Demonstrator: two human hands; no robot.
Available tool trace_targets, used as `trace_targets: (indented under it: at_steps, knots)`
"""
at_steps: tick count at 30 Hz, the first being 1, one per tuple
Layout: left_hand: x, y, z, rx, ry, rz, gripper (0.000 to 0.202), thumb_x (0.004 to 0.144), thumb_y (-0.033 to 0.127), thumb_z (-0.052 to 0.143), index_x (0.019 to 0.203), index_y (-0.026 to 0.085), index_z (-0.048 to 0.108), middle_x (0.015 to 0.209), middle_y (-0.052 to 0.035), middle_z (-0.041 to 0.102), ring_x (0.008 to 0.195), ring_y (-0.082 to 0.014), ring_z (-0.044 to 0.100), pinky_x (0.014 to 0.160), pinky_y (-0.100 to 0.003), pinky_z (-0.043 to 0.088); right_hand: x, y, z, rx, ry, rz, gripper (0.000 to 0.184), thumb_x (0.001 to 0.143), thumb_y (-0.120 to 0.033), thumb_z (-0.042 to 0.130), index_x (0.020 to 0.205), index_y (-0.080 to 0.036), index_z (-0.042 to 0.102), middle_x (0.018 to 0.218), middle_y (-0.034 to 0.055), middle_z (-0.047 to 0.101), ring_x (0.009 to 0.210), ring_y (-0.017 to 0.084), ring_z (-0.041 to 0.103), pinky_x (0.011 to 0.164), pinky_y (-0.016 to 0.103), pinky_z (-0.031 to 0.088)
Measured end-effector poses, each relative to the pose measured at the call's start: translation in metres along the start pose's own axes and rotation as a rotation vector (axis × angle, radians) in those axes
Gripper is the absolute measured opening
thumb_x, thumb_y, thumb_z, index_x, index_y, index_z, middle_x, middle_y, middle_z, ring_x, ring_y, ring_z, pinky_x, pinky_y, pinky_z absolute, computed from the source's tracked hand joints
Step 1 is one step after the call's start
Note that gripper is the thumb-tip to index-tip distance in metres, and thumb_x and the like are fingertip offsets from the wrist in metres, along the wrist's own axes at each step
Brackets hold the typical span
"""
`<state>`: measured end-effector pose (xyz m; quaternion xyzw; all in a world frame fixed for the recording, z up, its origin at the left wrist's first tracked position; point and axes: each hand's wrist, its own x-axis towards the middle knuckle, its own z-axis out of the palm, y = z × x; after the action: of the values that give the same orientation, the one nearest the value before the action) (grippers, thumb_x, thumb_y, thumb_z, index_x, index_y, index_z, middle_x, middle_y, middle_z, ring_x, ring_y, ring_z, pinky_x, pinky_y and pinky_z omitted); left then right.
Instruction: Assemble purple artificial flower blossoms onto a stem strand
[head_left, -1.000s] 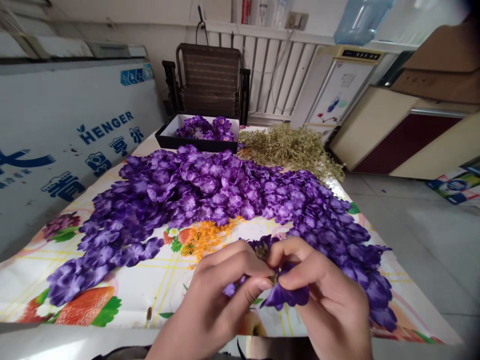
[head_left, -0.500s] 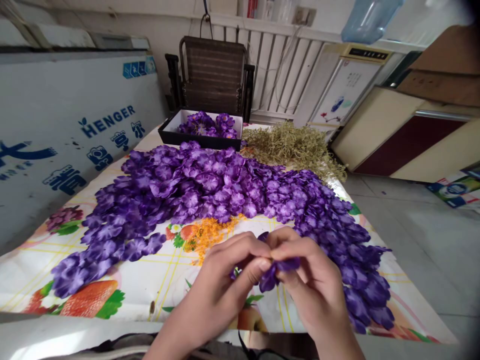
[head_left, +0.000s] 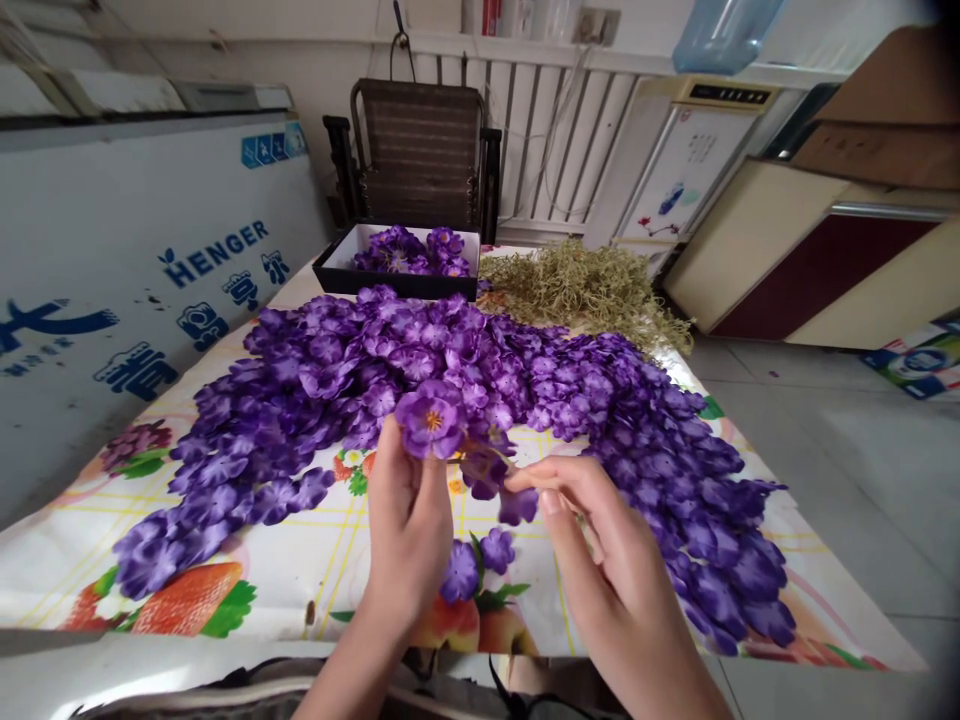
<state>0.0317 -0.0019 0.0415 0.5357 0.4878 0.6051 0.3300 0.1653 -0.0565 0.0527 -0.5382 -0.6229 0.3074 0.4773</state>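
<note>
My left hand [head_left: 411, 515] is closed around an artificial purple flower [head_left: 433, 421] with an orange centre, which faces me. From it thin stems run right to my right hand [head_left: 607, 545], whose thumb and forefinger pinch the stem end beside more purple petals [head_left: 517, 505]. Below the hands, two loose purple petal pieces [head_left: 459, 572] lie on the printed tablecloth [head_left: 300, 570]. A broad heap of purple petals [head_left: 360, 370] arcs beyond my hands and down the right side. The orange stamens are mostly hidden behind my hands.
At the back stands a black box [head_left: 397, 284] holding finished-looking purple flowers. Right of it lies a pile of green stems [head_left: 585, 285]. A white freezer [head_left: 150, 240] borders the table's left; a folding chair [head_left: 420, 150] stands behind, a water dispenser [head_left: 690, 170] at the back right.
My hands have moved apart. The flower, earlier mostly covered by the fingers, now shows its orange centre in my left hand. Two loose petal pieces are now visible below.
</note>
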Motion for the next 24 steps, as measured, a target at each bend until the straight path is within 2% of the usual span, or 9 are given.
trace_targets:
  at_steps: [2,5,8,12,17,19,21,24]
  knots:
    - [-0.0001,-0.0016,0.0012,-0.081,0.022,-0.051,0.008,0.092,0.029,0.050,0.091,0.022,0.054,0.085,-0.0011,0.059,0.080,-0.0150,0.059,0.077,-0.026,0.050,-0.0008,0.0019,-0.0006,-0.052,0.005,-0.006,0.017,0.096,-0.022,0.039,0.102,-0.021,0.055,0.100,0.0050,0.063,0.096,0.017,0.060,0.082,0.029,0.047]
    - [-0.0018,-0.0034,0.0030,-0.184,-0.014,-0.105,0.008,0.092,0.028,0.051,0.088,0.022,0.055,0.081,-0.0002,0.060,0.078,-0.0147,0.059,0.071,-0.025,0.050,-0.0013,0.0050,0.0001,-0.105,0.028,-0.032,0.019,0.094,-0.020,0.041,0.104,-0.020,0.057,0.098,0.0055,0.066,0.093,0.017,0.062,0.078,0.028,0.049]
    - [-0.0042,-0.0039,0.0048,-0.187,-0.026,-0.109,0.008,0.092,0.026,0.052,0.086,0.022,0.056,0.077,0.0009,0.059,0.073,-0.0133,0.059,0.066,-0.023,0.048,-0.0016,0.0050,0.0026,-0.151,0.043,-0.076,0.021,0.090,-0.016,0.044,0.104,-0.018,0.060,0.097,0.0058,0.068,0.092,0.018,0.064,0.077,0.029,0.049]
    - [-0.0055,-0.0043,0.0063,-0.166,-0.011,-0.113,0.005,0.091,0.026,0.054,0.092,0.022,0.058,0.081,0.0010,0.060,0.074,-0.0120,0.059,0.069,-0.022,0.048,-0.0006,0.0035,0.0057,-0.150,0.072,-0.104,0.028,0.086,-0.010,0.045,0.111,-0.016,0.058,0.101,0.0072,0.067,0.094,0.018,0.063,0.079,0.030,0.050]
    - [-0.0052,-0.0046,0.0053,-0.193,-0.052,-0.108,0.005,0.091,0.026,0.054,0.092,0.022,0.057,0.082,0.0004,0.060,0.072,-0.0118,0.059,0.066,-0.021,0.049,0.0031,0.0034,0.0027,-0.030,0.159,-0.176,0.028,0.087,-0.003,0.037,0.087,-0.017,0.062,0.098,0.0062,0.060,0.097,0.015,0.058,0.083,0.026,0.047]
    - [-0.0054,-0.0046,0.0039,-0.170,-0.071,-0.100,0.005,0.091,0.025,0.053,0.092,0.021,0.056,0.081,0.0002,0.060,0.074,-0.0125,0.059,0.068,-0.022,0.050,0.0044,0.0026,0.0006,0.032,0.174,-0.204,0.029,0.088,-0.003,0.037,0.086,-0.019,0.062,0.101,0.0043,0.060,0.100,0.013,0.057,0.086,0.024,0.046]
    - [-0.0059,-0.0046,0.0023,-0.133,-0.089,-0.076,0.005,0.091,0.025,0.052,0.093,0.021,0.055,0.081,0.0001,0.059,0.075,-0.0132,0.059,0.070,-0.024,0.050,0.0053,0.0015,-0.0004,0.079,0.142,-0.219,0.031,0.089,-0.002,0.036,0.090,-0.019,0.062,0.101,0.0026,0.062,0.101,0.012,0.058,0.089,0.023,0.045]
    - [-0.0073,-0.0040,0.0007,-0.108,-0.089,-0.055,0.005,0.093,0.026,0.051,0.094,0.022,0.053,0.079,0.0007,0.060,0.071,-0.0132,0.060,0.068,-0.025,0.051,0.0053,0.0010,0.0011,0.099,0.052,-0.224,0.031,0.089,-0.002,0.035,0.089,-0.019,0.061,0.093,0.0013,0.064,0.095,0.011,0.060,0.085,0.020,0.046]
